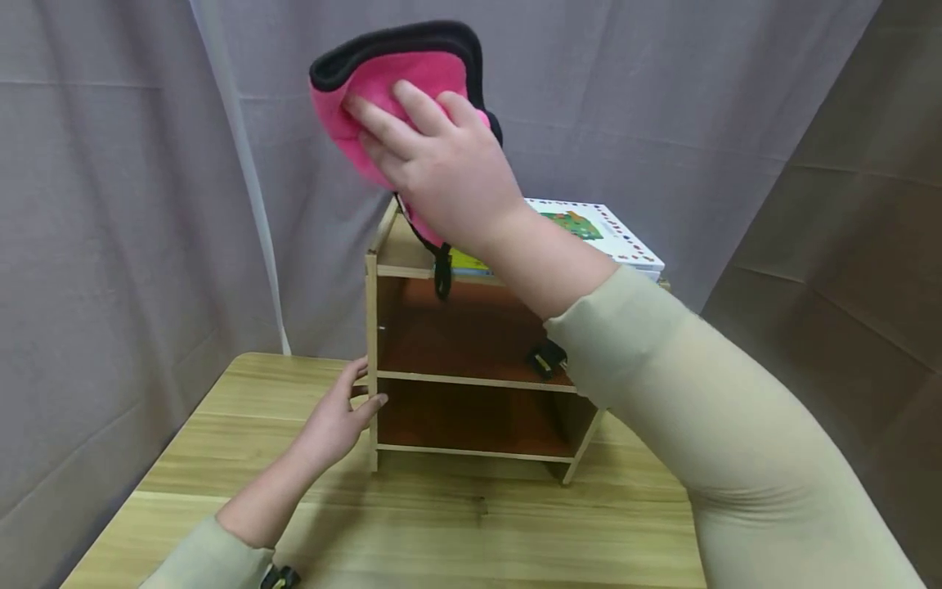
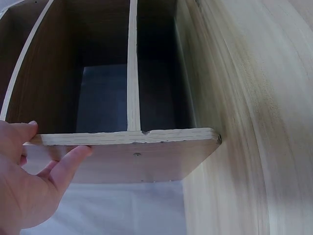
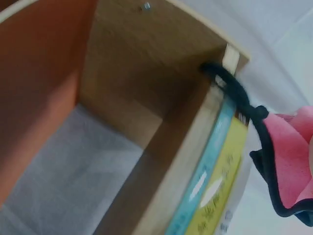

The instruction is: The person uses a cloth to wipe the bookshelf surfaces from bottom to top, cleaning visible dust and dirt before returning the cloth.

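A pink cloth with black edging and a dangling black loop hangs in the air above a small wooden shelf. My right hand holds it, fingers spread over the pink side, thumb hidden. In the right wrist view the cloth shows at the right edge, its loop before the shelf's top board. My left hand grips the shelf's left side panel near the middle board. The left wrist view has the left hand with a digit on each side of that panel's front edge.
Books, one with a white illustrated cover and one with a yellow spine, lie on the shelf top. A small black object appears by the right sleeve. The shelf stands on a wooden table, with grey curtains around.
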Demonstrator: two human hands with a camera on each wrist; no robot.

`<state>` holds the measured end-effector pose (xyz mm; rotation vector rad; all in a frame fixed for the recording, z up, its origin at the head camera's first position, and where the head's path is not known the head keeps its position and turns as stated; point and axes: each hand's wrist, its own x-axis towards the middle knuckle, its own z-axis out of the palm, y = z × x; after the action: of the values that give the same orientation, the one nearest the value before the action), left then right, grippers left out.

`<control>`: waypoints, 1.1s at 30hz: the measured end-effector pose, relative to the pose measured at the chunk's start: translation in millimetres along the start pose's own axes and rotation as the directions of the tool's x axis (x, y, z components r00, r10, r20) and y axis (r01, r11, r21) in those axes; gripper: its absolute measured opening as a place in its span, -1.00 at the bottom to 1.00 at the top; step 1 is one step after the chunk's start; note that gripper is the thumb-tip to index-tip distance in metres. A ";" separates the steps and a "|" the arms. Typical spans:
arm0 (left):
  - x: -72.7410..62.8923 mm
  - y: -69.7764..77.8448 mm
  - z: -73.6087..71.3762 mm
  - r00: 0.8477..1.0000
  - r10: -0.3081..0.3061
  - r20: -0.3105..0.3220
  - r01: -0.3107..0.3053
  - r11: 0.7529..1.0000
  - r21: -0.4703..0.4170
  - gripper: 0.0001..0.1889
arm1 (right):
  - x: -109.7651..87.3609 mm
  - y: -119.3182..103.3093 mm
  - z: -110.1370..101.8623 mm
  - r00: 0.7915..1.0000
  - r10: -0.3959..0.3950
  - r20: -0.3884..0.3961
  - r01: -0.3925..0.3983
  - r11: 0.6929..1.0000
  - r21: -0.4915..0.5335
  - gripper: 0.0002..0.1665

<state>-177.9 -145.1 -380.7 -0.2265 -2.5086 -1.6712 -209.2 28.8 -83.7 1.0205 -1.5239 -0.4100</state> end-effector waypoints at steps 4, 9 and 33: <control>-0.1 1.6 1.3 1.000 0.008 -0.015 -0.007 1.000 0.017 -0.34 | 3.8 12.3 5.7 0.995 0.067 -0.067 -0.072 0.995 -0.072 -0.45; -0.6 3.3 3.0 1.000 0.017 -0.018 -0.016 1.000 0.014 -0.34 | 3.7 15.3 13.6 0.990 0.086 -0.112 -0.100 0.987 -0.122 -0.42; -2.2 4.9 4.9 1.000 0.021 -0.009 -0.021 1.000 0.010 -0.35 | -8.9 -9.8 18.2 0.802 -0.026 0.596 -0.095 0.981 0.170 -0.41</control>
<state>-174.9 -138.9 -378.5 -0.2429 -2.4987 -1.6478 -223.2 25.1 -100.9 1.0637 -2.1849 -0.6076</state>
